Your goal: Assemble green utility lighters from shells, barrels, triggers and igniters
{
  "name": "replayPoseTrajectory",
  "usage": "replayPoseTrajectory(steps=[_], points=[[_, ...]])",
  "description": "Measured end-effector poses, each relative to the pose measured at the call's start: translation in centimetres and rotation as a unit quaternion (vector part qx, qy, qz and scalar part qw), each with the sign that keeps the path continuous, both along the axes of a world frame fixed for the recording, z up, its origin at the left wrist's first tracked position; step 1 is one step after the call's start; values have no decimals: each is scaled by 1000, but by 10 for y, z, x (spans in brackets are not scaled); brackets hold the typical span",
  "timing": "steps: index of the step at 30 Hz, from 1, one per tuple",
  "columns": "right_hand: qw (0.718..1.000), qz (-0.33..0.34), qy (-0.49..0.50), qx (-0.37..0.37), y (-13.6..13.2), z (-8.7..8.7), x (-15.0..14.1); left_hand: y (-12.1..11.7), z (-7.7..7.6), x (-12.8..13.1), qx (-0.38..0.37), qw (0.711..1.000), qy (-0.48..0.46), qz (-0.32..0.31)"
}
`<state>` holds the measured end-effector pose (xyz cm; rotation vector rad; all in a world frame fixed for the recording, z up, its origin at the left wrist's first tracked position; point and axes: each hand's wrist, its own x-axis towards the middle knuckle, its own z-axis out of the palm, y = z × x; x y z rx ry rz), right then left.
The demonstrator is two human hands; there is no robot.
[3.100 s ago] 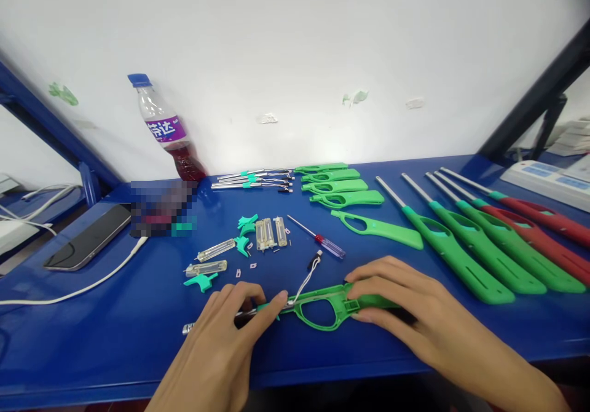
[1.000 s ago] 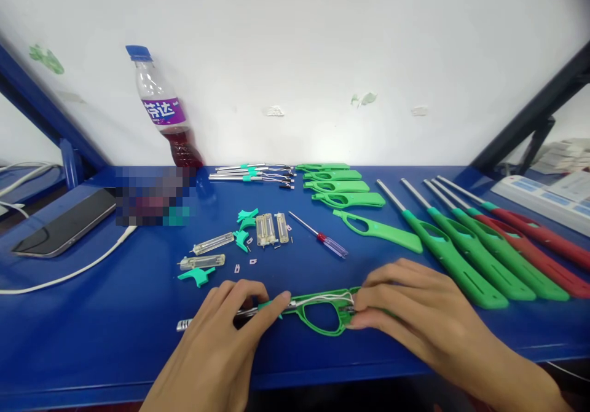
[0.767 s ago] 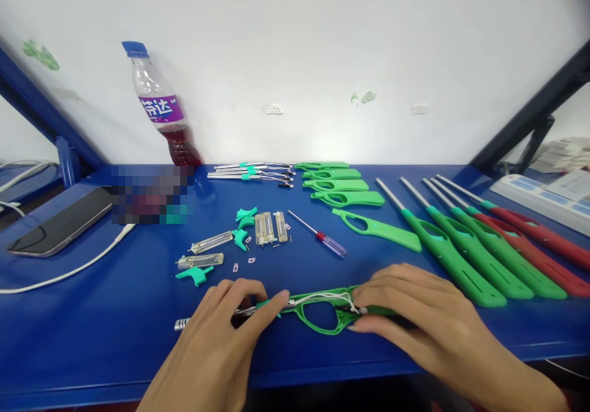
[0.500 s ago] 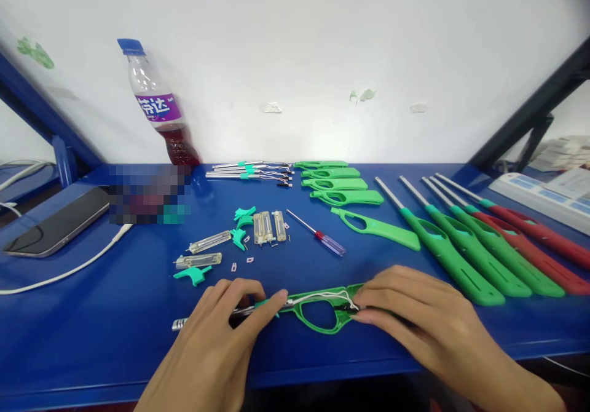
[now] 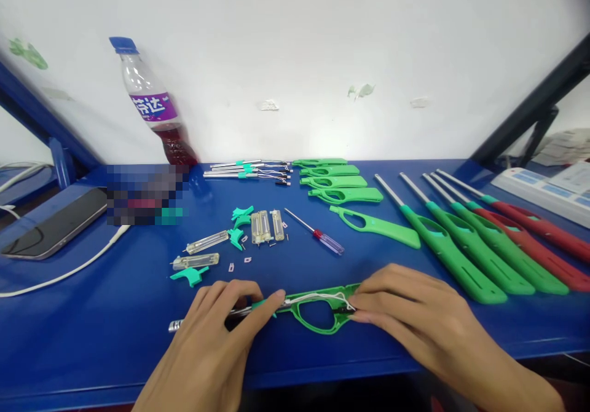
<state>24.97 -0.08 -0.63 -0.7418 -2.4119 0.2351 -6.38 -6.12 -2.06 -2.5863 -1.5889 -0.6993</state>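
Note:
A green half-shell of a long-necked lighter (image 5: 302, 321) lies open side up near the table's front edge. My left hand (image 5: 225, 326) grips the metal lighter tube (image 5: 176, 325) where it meets the shell's neck. White wires (image 5: 318, 297) run from the tube along the shell, above the trigger opening. My right hand (image 5: 405, 313) pinches a small black igniter (image 5: 343, 310) at the wires' end, over the shell's handle. My fingers hide most of that handle and part of the igniter.
Clear fuel tanks (image 5: 262, 227), teal triggers (image 5: 190, 275) and a screwdriver (image 5: 328, 241) lie ahead. Behind are tube assemblies (image 5: 230, 174) and green shells (image 5: 345, 195). Finished-looking lighters (image 5: 454, 255) lie right. A bottle (image 5: 154, 107), phone (image 5: 55, 224) and power strip (image 5: 544, 194) are at the sides.
The igniter, earlier loose on the table behind the shell, is now in my right fingers at the handle. Its wires have come down along the shell. My left hand keeps its grip.

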Motion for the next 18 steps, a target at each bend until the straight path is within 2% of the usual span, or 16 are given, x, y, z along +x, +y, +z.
replayPoseTrajectory(steps=[18], points=[[1000, -28, 3, -9, -3, 0, -2, 0, -1, 0, 8, 1000, 1, 12]])
